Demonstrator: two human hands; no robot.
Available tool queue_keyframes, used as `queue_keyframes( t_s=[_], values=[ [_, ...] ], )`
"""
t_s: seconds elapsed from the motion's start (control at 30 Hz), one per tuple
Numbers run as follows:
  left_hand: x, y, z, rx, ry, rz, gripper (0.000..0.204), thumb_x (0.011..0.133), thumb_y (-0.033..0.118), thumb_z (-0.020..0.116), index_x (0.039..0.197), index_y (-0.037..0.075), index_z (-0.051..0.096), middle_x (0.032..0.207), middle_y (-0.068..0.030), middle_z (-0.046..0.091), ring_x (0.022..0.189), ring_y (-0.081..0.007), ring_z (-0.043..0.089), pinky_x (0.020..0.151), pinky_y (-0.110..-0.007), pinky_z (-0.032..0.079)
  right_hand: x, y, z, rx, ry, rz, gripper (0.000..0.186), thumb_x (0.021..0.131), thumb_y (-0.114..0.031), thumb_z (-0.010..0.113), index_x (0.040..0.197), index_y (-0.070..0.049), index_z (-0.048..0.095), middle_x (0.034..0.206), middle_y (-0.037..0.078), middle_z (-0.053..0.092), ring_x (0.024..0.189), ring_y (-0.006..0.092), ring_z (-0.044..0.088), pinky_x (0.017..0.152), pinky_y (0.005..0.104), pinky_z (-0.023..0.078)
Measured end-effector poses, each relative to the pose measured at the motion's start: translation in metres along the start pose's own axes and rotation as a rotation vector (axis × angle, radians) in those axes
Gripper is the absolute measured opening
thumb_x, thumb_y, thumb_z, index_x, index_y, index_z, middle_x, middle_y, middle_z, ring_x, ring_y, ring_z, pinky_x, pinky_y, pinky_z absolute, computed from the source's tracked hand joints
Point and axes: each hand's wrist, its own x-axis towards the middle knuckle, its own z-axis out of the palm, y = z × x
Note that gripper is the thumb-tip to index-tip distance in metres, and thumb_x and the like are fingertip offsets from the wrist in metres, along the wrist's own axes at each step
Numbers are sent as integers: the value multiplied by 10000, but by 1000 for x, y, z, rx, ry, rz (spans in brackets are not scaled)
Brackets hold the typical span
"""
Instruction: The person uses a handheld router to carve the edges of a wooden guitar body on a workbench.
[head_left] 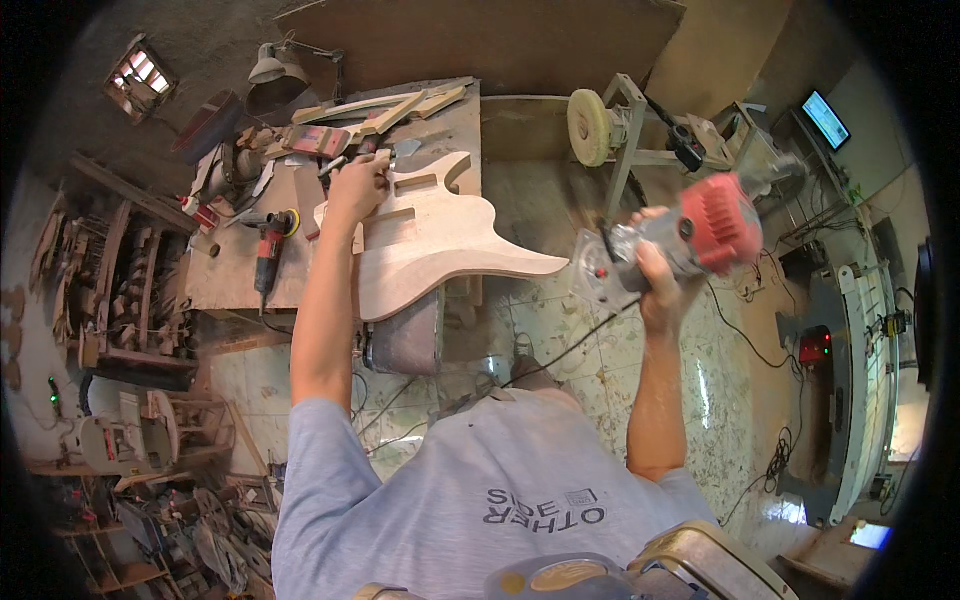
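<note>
A pale wooden electric guitar body (pixel 440 235) with routed cavities lies on the workbench, its pointed horn reaching out past the edge. My left hand (pixel 360 188) is at its far left side, fingers curled in. A small light-coloured piece shows by those fingers, but what they grip is mostly hidden. Off to the right of the body, my right hand (pixel 655 270) is closed round a red and grey router (pixel 700 235), held tilted in the air and slightly blurred. The router's clear base faces the guitar body without touching it.
The workbench (pixel 220 285) carries a red and black disc sander (pixel 268 255), wood offcuts (pixel 400 112) and a lamp (pixel 268 68). A buffing wheel (pixel 588 128) stands beyond, at the right. The router's cord (pixel 575 345) crosses in front of me. Wood shavings lie on the tiled floor (pixel 620 370).
</note>
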Motion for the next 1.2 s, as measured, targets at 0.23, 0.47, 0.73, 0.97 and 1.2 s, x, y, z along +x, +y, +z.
queue_keyframes(
  t_s=[0.23, 0.47, 0.73, 0.97, 1.2],
  values=[
    [-38, 19, -2, -89, 108, -77, 584, 1002, 543, 602, 1497, 236, 626, 1586, -187, 525, 1353, -416, 577, 1167, -484, 417, 30, 61, 47, -109, -199, -9, 528, 782, -140, 864, 1241, -4, 641, 1126, 86, 709, 1023, 189, 702, 930, 359, 566],
    [-41, 27, -1, -32, 71, -139, 641, 1007, 606, 537, 1541, 254, 579, 1637, -155, 473, 1391, -427, 530, 1193, -499, 381, 33, 77, 93, -125, -343, -8, 547, 750, -170, 917, 1209, 3, 676, 1118, 81, 755, 954, 159, 729, 865, 326, 586],
    [-44, 29, -2, -41, 102, -145, 634, 1009, 600, 543, 1537, 252, 585, 1628, -145, 488, 1398, -414, 528, 1192, -495, 380, 36, 97, 121, -158, -329, -43, 519, 761, -185, 915, 1172, 20, 673, 1025, 98, 766, 901, 165, 739, 833, 327, 592],
    [-44, 28, 4, -35, 150, -138, 611, 994, 598, 579, 1492, 247, 629, 1605, -133, 517, 1373, -403, 543, 1183, -497, 394, 39, 102, 128, -202, -322, -120, 483, 772, -180, 912, 1161, 2, 690, 1000, 86, 768, 874, 170, 738, 822, 327, 590],
    [-45, 28, 2, -36, 134, -146, 622, 995, 594, 573, 1504, 240, 621, 1613, -122, 508, 1379, -424, 537, 1188, -515, 387, 36, 107, 131, -165, -316, -13, 490, 776, -168, 909, 1179, 1, 687, 1090, 68, 747, 947, 149, 713, 873, 317, 567]
  ],
)
